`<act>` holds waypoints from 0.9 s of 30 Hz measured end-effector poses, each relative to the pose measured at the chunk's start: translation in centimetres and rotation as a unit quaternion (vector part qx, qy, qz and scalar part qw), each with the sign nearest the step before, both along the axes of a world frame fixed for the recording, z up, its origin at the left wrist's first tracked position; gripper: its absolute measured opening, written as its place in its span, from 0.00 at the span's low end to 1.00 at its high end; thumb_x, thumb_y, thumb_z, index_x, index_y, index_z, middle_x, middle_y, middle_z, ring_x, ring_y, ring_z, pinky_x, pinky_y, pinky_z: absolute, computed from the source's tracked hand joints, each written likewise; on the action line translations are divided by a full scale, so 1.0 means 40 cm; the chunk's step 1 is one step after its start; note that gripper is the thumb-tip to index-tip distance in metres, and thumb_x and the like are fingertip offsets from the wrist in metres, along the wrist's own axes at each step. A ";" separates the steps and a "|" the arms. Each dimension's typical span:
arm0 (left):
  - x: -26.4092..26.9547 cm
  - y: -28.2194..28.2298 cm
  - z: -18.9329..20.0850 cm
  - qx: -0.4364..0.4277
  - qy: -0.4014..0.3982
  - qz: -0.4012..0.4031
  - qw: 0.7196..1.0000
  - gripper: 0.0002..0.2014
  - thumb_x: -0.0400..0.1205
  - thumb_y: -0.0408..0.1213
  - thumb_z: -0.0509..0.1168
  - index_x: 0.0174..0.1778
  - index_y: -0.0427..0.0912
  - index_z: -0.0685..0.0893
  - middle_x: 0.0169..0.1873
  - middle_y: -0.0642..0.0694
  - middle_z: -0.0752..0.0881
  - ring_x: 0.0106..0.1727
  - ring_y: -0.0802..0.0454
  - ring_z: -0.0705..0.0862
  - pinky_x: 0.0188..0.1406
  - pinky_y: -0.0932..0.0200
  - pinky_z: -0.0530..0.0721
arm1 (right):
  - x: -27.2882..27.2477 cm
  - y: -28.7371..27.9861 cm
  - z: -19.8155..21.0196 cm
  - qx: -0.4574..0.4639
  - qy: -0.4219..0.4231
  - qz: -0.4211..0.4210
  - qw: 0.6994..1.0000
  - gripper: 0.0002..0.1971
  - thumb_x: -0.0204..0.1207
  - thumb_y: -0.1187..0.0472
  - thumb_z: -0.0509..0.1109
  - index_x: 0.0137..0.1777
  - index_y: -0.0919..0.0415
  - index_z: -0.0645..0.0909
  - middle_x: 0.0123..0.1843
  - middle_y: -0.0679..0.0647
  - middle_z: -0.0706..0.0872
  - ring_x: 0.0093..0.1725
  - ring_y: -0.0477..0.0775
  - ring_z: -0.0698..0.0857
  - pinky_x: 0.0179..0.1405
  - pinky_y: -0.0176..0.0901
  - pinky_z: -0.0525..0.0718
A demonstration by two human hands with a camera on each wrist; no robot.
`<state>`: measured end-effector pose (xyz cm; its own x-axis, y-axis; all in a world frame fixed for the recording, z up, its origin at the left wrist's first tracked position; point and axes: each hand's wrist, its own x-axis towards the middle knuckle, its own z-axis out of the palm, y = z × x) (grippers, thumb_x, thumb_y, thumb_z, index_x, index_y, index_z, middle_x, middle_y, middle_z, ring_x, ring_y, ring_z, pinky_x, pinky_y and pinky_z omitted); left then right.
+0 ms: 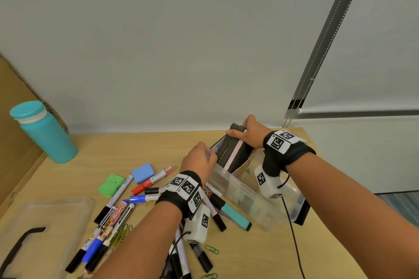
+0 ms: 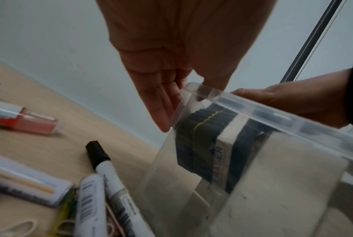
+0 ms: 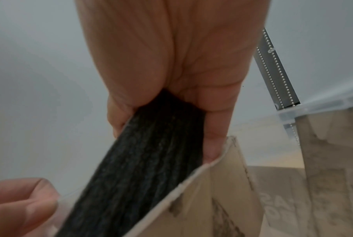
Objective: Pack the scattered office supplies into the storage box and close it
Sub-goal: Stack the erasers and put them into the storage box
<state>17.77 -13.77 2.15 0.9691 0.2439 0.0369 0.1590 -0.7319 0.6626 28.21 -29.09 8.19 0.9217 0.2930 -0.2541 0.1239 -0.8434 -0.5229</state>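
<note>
A clear plastic storage box (image 1: 238,182) stands on the wooden desk, right of centre. My right hand (image 1: 240,131) grips the top end of a black whiteboard eraser (image 1: 229,152), which leans tilted with its lower end inside the box. In the right wrist view the fingers (image 3: 212,144) and thumb clamp the eraser's felt (image 3: 141,160). My left hand (image 1: 209,154) pinches the box's far left corner; the left wrist view shows its fingers (image 2: 163,102) along the outside wall under the rim (image 2: 272,115), with the eraser (image 2: 203,144) behind the plastic.
Several markers (image 1: 118,210), a teal highlighter (image 1: 235,215), blue (image 1: 141,173) and green (image 1: 111,184) pads and paper clips (image 1: 210,249) lie left of the box. The clear lid (image 1: 56,215) lies at front left. A teal bottle (image 1: 45,133) and cardboard (image 1: 13,142) stand far left.
</note>
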 end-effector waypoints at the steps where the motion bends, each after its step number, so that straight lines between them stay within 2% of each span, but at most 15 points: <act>1: 0.000 -0.002 0.000 0.000 0.001 0.004 1.000 0.12 0.84 0.47 0.56 0.51 0.41 0.76 0.44 0.44 0.84 0.40 0.49 0.80 0.34 0.57 0.71 | 0.005 0.001 -0.001 -0.015 0.002 0.002 1.000 0.35 0.73 0.36 0.67 0.66 0.64 0.63 0.53 0.59 0.81 0.50 0.60 0.84 0.46 0.50 0.84; 6: -0.003 -0.011 -0.002 0.000 -0.001 0.014 1.000 0.13 0.85 0.47 0.55 0.52 0.40 0.75 0.45 0.43 0.82 0.40 0.48 0.80 0.36 0.56 0.72 | 0.022 -0.002 -0.006 -0.093 0.011 0.024 0.995 0.38 0.73 0.32 0.64 0.68 0.65 0.65 0.58 0.61 0.83 0.53 0.60 0.84 0.55 0.54 0.83; 10: -0.005 -0.016 -0.002 -0.007 0.002 0.022 1.000 0.13 0.85 0.48 0.55 0.52 0.41 0.75 0.44 0.45 0.81 0.37 0.51 0.78 0.30 0.59 0.69 | 0.021 0.010 0.001 -0.168 0.004 0.074 0.983 0.34 0.76 0.33 0.61 0.67 0.64 0.69 0.61 0.61 0.82 0.53 0.58 0.81 0.52 0.48 0.78; 14: -0.007 -0.017 -0.002 -0.015 0.002 0.026 1.000 0.12 0.85 0.48 0.55 0.52 0.42 0.74 0.44 0.46 0.80 0.37 0.52 0.78 0.30 0.59 0.70 | 0.018 0.035 -0.002 -0.247 -0.003 0.124 0.961 0.34 0.78 0.35 0.59 0.70 0.65 0.73 0.65 0.60 0.82 0.62 0.60 0.82 0.60 0.50 0.78; 17: -0.007 -0.018 -0.002 -0.021 0.007 0.026 0.999 0.12 0.85 0.47 0.55 0.52 0.42 0.74 0.45 0.45 0.81 0.36 0.53 0.78 0.27 0.62 0.69 | 0.020 0.047 -0.002 -0.279 -0.006 0.140 0.950 0.34 0.78 0.35 0.58 0.69 0.66 0.76 0.66 0.61 0.83 0.64 0.61 0.82 0.64 0.50 0.78; 19: -0.007 -0.018 -0.001 -0.024 0.007 0.024 0.999 0.12 0.85 0.47 0.56 0.53 0.42 0.74 0.45 0.45 0.81 0.36 0.54 0.79 0.27 0.64 0.70 | 0.020 0.052 0.000 -0.289 -0.007 0.142 0.947 0.32 0.79 0.37 0.60 0.68 0.65 0.77 0.65 0.61 0.84 0.62 0.60 0.82 0.63 0.50 0.78; 22: -0.007 -0.017 -0.002 -0.025 0.007 0.024 0.999 0.12 0.85 0.47 0.55 0.53 0.42 0.74 0.46 0.45 0.81 0.35 0.56 0.77 0.27 0.65 0.69 | 0.021 0.057 0.004 -0.288 -0.019 0.141 0.947 0.29 0.78 0.41 0.65 0.65 0.66 0.79 0.61 0.60 0.85 0.53 0.57 0.83 0.54 0.47 0.79; 25: -0.006 -0.016 -0.006 -0.029 0.008 0.023 0.999 0.13 0.85 0.48 0.55 0.53 0.42 0.74 0.46 0.45 0.81 0.37 0.54 0.78 0.30 0.63 0.72 | 0.022 0.058 0.014 -0.279 -0.046 0.124 0.951 0.27 0.76 0.49 0.72 0.68 0.66 0.76 0.64 0.60 0.83 0.60 0.59 0.83 0.55 0.46 0.80; 27: -0.004 -0.015 -0.009 -0.029 0.007 0.022 0.999 0.13 0.85 0.48 0.55 0.54 0.42 0.74 0.46 0.45 0.81 0.37 0.54 0.78 0.30 0.62 0.72 | 0.022 0.055 0.022 -0.267 -0.080 0.114 0.954 0.22 0.76 0.54 0.72 0.66 0.65 0.76 0.63 0.60 0.82 0.59 0.58 0.83 0.53 0.45 0.79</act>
